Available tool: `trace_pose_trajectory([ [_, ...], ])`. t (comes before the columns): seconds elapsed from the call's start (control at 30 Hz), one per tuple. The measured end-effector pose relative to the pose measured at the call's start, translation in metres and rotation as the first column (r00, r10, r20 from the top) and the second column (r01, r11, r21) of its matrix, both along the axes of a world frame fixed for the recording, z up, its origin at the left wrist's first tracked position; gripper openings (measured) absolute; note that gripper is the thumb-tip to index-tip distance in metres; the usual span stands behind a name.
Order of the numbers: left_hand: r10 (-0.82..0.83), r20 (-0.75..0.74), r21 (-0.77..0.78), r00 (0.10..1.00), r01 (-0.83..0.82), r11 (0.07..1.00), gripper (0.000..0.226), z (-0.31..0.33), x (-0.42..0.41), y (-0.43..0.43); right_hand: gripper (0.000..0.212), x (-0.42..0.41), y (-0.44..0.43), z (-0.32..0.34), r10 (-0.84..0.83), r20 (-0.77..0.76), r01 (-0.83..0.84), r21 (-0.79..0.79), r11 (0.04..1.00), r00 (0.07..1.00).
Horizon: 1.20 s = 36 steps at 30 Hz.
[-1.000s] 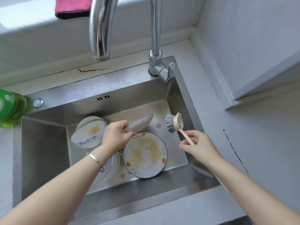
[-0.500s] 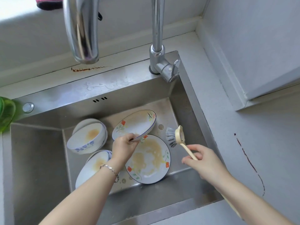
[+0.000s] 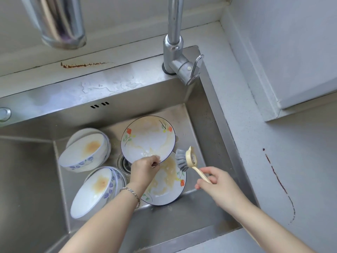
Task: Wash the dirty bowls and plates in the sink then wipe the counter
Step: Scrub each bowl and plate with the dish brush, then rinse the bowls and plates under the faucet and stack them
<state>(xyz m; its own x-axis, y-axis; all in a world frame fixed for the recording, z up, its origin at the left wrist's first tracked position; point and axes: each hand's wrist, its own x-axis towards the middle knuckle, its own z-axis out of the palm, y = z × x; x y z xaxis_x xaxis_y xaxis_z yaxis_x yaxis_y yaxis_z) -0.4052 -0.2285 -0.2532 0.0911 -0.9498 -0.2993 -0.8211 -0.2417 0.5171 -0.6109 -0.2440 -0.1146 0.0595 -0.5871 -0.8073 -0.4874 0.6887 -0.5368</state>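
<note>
My left hand [image 3: 145, 168] grips the near rim of a flowered plate [image 3: 147, 138], tilted with its stained face toward me, over the steel sink [image 3: 32, 179]. A second stained flowered plate [image 3: 167, 187] lies flat beneath it. My right hand [image 3: 215, 181] holds the cream handle of a dish brush [image 3: 186, 160], its grey bristles next to the held plate's right edge. Two stacks of dirty blue-patterned bowls lie tipped at the left: a far stack [image 3: 85, 148] and a near stack [image 3: 96, 190].
The tap base and lever [image 3: 182, 63] stand at the sink's back right corner, and the chrome spout [image 3: 60, 22] hangs at top left. A drain [image 3: 125, 163] shows between bowls and plates. The grey counter [image 3: 300, 179] on the right carries a dark red smear [image 3: 279, 181].
My left hand has turned the plate from edge-on to face up toward me. The brush has come closer to the plate's right edge. The view has moved in over the sink.
</note>
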Motion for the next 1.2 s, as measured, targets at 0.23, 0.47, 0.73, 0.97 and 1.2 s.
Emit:
trace_pose_trajectory([
  [0.23,0.091,-0.053,0.248,0.994,-0.075,0.966,0.027,0.042,0.006,0.004,0.020,-0.001,0.000,0.009,0.047,-0.036,-0.049,-0.059,0.997,0.998],
  [0.47,0.102,-0.086,0.411,0.991,-0.058,0.910,0.026,0.113,0.037,0.018,0.037,0.002,-0.037,0.051,0.223,-0.190,-0.279,-0.350,0.894,0.956],
  [0.73,0.169,-0.113,0.285,0.979,-0.131,0.950,0.021,0.198,0.056,0.012,0.067,0.025,-0.124,0.106,0.408,-0.406,-0.572,-0.501,0.649,0.818],
  [0.97,0.315,-0.221,0.328,0.923,-0.234,0.915,0.013,0.217,0.060,0.029,0.063,0.031,-0.146,0.102,0.441,-0.489,-0.652,-0.463,0.600,0.753],
  [1.2,0.317,-0.171,0.327,0.933,-0.250,0.911,0.017,0.232,0.060,0.021,0.048,0.036,-0.161,0.102,0.426,-0.585,-0.703,-0.401,0.588,0.690],
])
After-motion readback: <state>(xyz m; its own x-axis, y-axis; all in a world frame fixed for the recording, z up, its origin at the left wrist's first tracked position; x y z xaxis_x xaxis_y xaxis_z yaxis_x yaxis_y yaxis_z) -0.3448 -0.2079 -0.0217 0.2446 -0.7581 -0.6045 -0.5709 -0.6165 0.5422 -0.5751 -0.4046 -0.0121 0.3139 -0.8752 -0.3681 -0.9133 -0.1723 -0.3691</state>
